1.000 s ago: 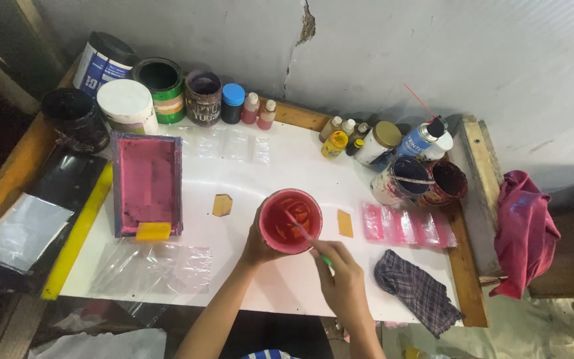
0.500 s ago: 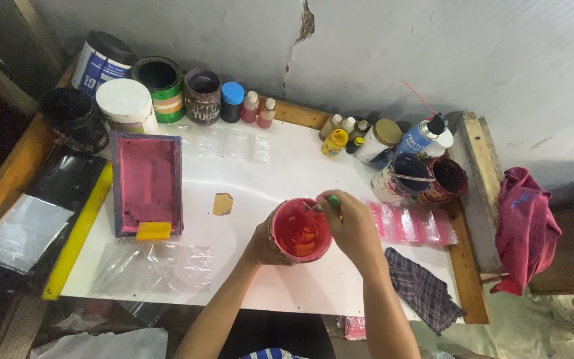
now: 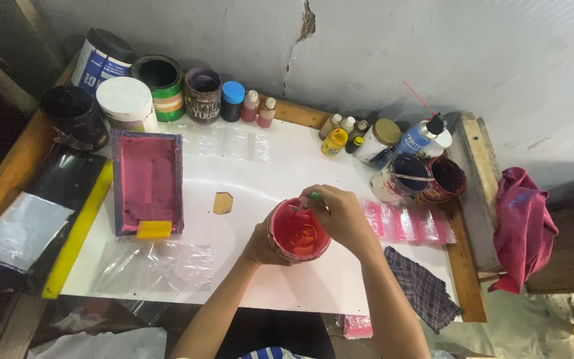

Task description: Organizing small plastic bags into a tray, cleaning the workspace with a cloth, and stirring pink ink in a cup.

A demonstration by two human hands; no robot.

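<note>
Red-paint cup (image 3: 298, 233), on the white counter (image 3: 340, 286), is cupped by your left hand (image 3: 260, 244); your right hand (image 3: 340, 214) grips a green-handled stirrer (image 3: 314, 197)—steady the cup, stir slowly.

A wooden table (image 3: 463, 266) with a white rectangular top sheet (image 3: 267, 179) carries everything. Along the far edge stand several round paint tins (image 3: 161, 83), a white-lidded tub (image 3: 126, 103), a row of small dropper bottles (image 3: 260, 110), a blue-and-white spray can (image 3: 423, 136) and two stained open tins (image 3: 426, 178). On the left lies a rectangular printing screen coated in magenta ink (image 3: 147, 179), with a yellow squeegee (image 3: 153, 229) at its near end. A small tan card (image 3: 222, 203) lies mid-sheet. Clear plastic bags (image 3: 157, 266) lie near the front, pink plastic packets (image 3: 406, 223) to the right, and a dark checked cloth (image 3: 423, 289) just in front of them.
</note>
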